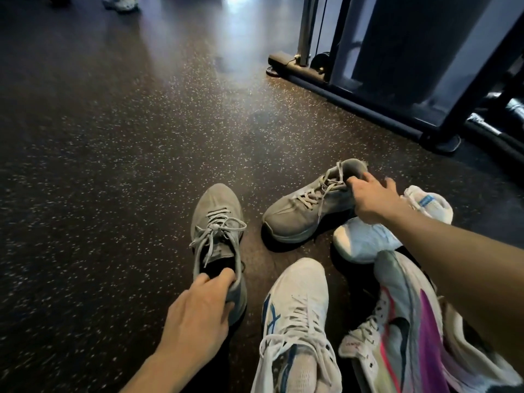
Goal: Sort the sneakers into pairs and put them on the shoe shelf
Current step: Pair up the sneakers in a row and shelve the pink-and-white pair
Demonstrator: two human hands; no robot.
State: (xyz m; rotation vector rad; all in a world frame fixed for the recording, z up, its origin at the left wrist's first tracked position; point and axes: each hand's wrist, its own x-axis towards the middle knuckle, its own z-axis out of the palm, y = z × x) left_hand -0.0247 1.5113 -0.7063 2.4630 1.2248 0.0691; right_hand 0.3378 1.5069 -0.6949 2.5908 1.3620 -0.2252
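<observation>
Two grey sneakers lie on the dark speckled floor. My left hand (198, 307) grips the heel collar of the nearer grey sneaker (217, 222), which points away from me. My right hand (371, 198) holds the collar of the second grey sneaker (300, 214), whose toe points left. A white sneaker with blue stripes (297, 321) lies in front of me. A white sneaker with a pink and purple side (402, 321) lies at the right. Another white sneaker (365, 242) sits under my right forearm. No shoe shelf is in view.
A dark metal gym machine frame (368, 103) stands on the floor at the upper right. A pale sneaker (122, 2) shows at the top left edge. The speckled floor (113, 151) stretches out to the left and ahead.
</observation>
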